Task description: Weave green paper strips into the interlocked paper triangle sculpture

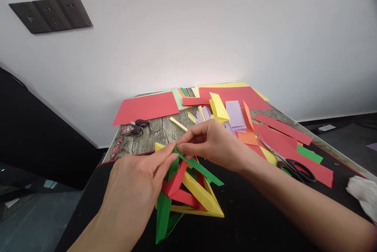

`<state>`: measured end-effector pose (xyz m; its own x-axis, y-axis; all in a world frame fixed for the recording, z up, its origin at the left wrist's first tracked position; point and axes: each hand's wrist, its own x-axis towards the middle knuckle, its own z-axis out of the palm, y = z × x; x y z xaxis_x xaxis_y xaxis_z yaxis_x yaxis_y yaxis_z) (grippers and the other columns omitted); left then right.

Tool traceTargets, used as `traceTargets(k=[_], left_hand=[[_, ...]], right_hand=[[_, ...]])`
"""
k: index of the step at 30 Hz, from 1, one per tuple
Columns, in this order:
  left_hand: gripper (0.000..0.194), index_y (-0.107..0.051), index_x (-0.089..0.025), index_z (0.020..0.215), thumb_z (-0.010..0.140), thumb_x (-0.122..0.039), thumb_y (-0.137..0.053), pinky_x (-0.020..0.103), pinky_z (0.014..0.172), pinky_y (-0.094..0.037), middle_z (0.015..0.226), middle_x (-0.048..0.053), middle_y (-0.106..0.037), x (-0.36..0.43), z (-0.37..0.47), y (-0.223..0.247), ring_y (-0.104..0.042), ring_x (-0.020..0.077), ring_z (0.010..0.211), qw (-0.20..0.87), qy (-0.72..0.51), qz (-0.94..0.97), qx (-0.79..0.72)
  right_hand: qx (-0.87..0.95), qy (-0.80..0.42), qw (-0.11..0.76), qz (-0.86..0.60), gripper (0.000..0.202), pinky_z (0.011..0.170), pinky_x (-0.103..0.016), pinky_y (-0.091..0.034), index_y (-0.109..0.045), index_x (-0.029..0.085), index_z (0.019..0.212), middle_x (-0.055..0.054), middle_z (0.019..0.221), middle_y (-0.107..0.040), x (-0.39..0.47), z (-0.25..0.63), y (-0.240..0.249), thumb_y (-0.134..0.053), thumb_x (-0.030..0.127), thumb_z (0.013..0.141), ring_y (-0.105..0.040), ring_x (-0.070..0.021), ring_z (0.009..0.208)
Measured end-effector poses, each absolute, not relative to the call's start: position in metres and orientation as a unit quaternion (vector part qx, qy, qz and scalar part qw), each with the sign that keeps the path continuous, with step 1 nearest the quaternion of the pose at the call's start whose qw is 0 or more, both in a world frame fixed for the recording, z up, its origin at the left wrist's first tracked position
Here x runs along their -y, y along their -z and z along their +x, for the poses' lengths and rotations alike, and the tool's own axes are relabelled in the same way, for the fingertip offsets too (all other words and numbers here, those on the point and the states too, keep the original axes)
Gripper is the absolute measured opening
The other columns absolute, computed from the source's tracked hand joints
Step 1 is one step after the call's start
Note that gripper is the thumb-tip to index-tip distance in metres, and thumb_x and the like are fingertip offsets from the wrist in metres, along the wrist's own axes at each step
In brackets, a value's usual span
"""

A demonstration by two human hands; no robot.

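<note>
A folded paper model (200,195) made of interlocking green, yellow and red strips stands on the black mat, low in the middle of the head view. My left hand (137,179) reaches in from the left, its thumb and forefinger pressed on a green strip at the model's top. From the right, my right hand (206,142) pinches the same green paper strip (206,170) close to the left fingertips. The strip's loose end slants down to the right. Both hands are closed, and their fingers cover the pinched spot.
Scissors (287,162) lie on red strips at the right. Behind are red sheets (147,107), folded purple paper (235,114) and a yellow folded piece (218,106). Keys (137,127) rest at the back left, a white tissue (363,197) at the right edge. A wall (188,32) bounds the table's far side.
</note>
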<state>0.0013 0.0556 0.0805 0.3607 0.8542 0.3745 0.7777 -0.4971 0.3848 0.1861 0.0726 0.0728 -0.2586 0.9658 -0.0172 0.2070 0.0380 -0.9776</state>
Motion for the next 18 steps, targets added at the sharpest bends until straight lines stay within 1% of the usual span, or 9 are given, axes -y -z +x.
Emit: traceTargets(k=[2, 4, 6, 9, 11, 14, 18], left_hand=[[0.034, -0.077, -0.031, 0.101, 0.091, -0.038, -0.046, 0.023, 0.038, -0.029, 0.045, -0.004, -0.058, -0.056, 0.001, -0.083, -0.042, 0.0117, 0.037, 0.028, -0.252, 0.834, -0.489], [0.035, -0.078, -0.031, 0.092, 0.092, -0.038, -0.043, 0.024, 0.042, -0.033, 0.054, -0.002, -0.065, -0.057, -0.002, -0.085, -0.051, 0.0129, 0.043, 0.022, -0.245, 0.84, -0.483], [0.034, -0.078, -0.03, 0.084, 0.09, -0.039, -0.046, 0.024, 0.045, -0.037, 0.066, -0.001, -0.069, -0.06, -0.004, -0.087, -0.058, 0.0138, 0.051, 0.045, -0.255, 0.842, -0.474], [0.026, -0.077, -0.03, 0.078, 0.085, -0.039, -0.053, 0.024, 0.048, -0.039, 0.075, -0.001, -0.071, -0.066, -0.006, -0.09, -0.06, 0.0136, 0.055, 0.12, -0.273, 0.833, -0.467], [0.025, -0.076, -0.029, 0.072, 0.082, -0.04, -0.056, 0.025, 0.049, -0.041, 0.074, -0.001, -0.071, -0.069, -0.004, -0.093, -0.061, 0.0142, 0.057, 0.164, -0.281, 0.819, -0.472], [0.027, -0.072, -0.026, 0.061, 0.078, -0.041, -0.058, 0.026, 0.05, -0.04, 0.069, 0.0, -0.07, -0.073, 0.0, -0.096, -0.06, 0.0155, 0.055, 0.19, -0.285, 0.803, -0.488], [0.027, -0.07, -0.025, 0.056, 0.074, -0.042, -0.059, 0.026, 0.048, -0.038, 0.063, 0.0, -0.068, -0.075, 0.004, -0.098, -0.056, 0.0147, 0.053, 0.216, -0.282, 0.783, -0.51]], right_hand=[[0.615, -0.5, 0.373, -0.483, 0.01, 0.052, -0.022, -0.044, -0.072, 0.016, 0.072, -0.002, 0.065, -0.068, -0.073, 0.187, -0.073, -0.067, 0.023, 0.078, -0.058, -0.0105, 0.059], [0.615, -0.497, 0.37, -0.488, 0.011, 0.051, -0.022, -0.043, -0.072, 0.016, 0.072, -0.001, 0.064, -0.067, -0.073, 0.187, -0.073, -0.067, 0.024, 0.078, -0.057, -0.0101, 0.057], [0.615, -0.496, 0.368, -0.49, 0.01, 0.051, -0.022, -0.043, -0.071, 0.016, 0.072, -0.001, 0.064, -0.067, -0.073, 0.187, -0.074, -0.067, 0.023, 0.078, -0.057, -0.0098, 0.056], [0.615, -0.497, 0.367, -0.49, 0.009, 0.052, -0.022, -0.045, -0.072, 0.016, 0.074, -0.001, 0.065, -0.068, -0.073, 0.187, -0.074, -0.067, 0.023, 0.079, -0.058, -0.0101, 0.057], [0.613, -0.499, 0.369, -0.489, 0.01, 0.053, -0.023, -0.046, -0.072, 0.016, 0.074, -0.001, 0.065, -0.068, -0.073, 0.187, -0.073, -0.068, 0.024, 0.079, -0.059, -0.0103, 0.057], [0.608, -0.503, 0.376, -0.487, 0.01, 0.053, -0.022, -0.046, -0.071, 0.016, 0.073, -0.001, 0.064, -0.068, -0.073, 0.186, -0.072, -0.068, 0.023, 0.079, -0.058, -0.0099, 0.056], [0.607, -0.507, 0.388, -0.473, 0.008, 0.053, -0.021, -0.045, -0.07, 0.016, 0.072, 0.0, 0.065, -0.067, -0.074, 0.185, -0.071, -0.069, 0.022, 0.077, -0.056, -0.0089, 0.057]])
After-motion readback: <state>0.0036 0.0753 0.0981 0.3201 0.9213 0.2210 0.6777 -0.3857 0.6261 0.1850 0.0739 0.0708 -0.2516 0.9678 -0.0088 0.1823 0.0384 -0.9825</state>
